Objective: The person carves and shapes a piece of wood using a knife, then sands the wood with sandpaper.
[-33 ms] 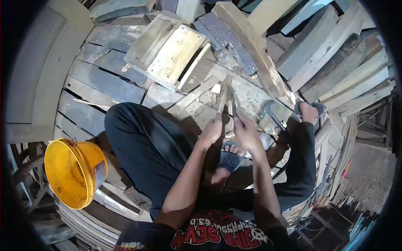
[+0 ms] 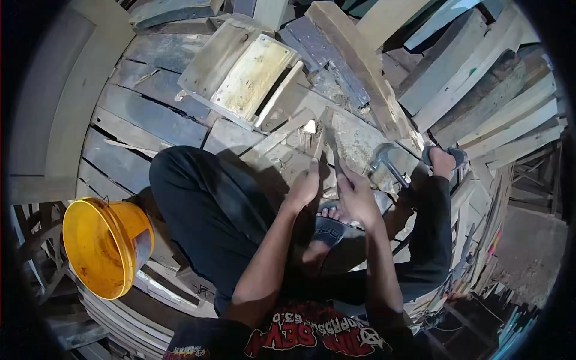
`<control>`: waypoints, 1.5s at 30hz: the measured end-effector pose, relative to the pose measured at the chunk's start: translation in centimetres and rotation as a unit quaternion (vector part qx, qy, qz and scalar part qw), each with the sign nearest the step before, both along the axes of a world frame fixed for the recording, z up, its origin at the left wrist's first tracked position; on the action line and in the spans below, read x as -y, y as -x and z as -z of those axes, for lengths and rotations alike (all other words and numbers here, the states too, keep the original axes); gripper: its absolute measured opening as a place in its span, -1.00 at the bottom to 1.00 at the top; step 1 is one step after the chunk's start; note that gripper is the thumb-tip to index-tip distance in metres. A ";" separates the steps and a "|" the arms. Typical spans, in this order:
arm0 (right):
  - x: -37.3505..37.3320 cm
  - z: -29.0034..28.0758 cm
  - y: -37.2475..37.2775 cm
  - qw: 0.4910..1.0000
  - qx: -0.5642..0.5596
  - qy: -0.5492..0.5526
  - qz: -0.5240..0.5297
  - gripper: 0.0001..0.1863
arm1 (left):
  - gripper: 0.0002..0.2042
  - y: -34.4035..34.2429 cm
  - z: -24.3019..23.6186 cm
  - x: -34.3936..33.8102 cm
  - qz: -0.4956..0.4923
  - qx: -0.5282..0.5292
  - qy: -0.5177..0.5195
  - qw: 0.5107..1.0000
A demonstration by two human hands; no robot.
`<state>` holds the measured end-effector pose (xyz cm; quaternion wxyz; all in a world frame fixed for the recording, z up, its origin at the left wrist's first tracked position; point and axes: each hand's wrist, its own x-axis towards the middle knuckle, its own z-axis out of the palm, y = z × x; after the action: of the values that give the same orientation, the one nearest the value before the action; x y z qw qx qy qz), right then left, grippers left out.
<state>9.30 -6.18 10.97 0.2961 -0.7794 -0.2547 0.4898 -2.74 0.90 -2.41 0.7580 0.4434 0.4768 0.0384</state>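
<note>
My left hand [image 2: 303,189] is closed around a thin strip of wood [image 2: 315,162], its thumb laid along the piece and pointing away from me. Close beside it on the right, my right hand [image 2: 359,197] grips a long dark-bladed knife [image 2: 332,139]. The blade points away from me, next to the strip; whether the two touch is hard to tell. Wood chips [image 2: 309,127] lie just past my hands on the worn boards. A claw hammer [image 2: 391,163] rests to the right of my right hand. My sandaled foot [image 2: 330,223] is just below my hands.
A yellow bucket [image 2: 99,249] lies tipped at my left. Ahead sits a small nailed wooden box [image 2: 249,78]. A thick beam [image 2: 360,66] lies beyond my hands, and stacked planks [image 2: 510,114] fill the right side. My bent knees flank the work spot.
My right hand has shifted slightly to the right and toward me, with the knife. The left hand and the wood strip stay nearly where they were.
</note>
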 end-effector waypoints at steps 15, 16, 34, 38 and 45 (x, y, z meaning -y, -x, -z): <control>-1.4 -1.9 1.0 0.983 0.170 0.044 -0.055 -0.51 | -0.23 -1.3 -3.9 -0.1 0.012 -0.058 -0.115 0.992; -1.5 -1.9 0.6 0.983 0.167 0.043 -0.068 -0.51 | -0.25 -0.9 -4.2 -0.4 0.020 -0.041 -0.142 0.989; 0.7 -0.3 1.1 0.997 0.068 0.023 0.006 -0.49 | -0.23 -1.3 -0.4 0.0 0.027 -0.139 -0.248 0.958; 2.6 -1.3 0.9 0.997 0.049 0.056 -0.015 -0.49 | -0.30 -1.2 -1.7 1.0 0.063 -0.187 -0.282 0.939; 4.5 1.7 2.3 0.993 0.118 0.008 -0.021 -0.47 | -0.38 -2.3 -3.5 0.8 0.068 -0.273 -0.325 0.903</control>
<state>6.97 -10.67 9.28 0.2473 -0.8285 -0.3008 0.4023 -0.41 0.11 1.13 0.4132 0.6897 0.5944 0.0167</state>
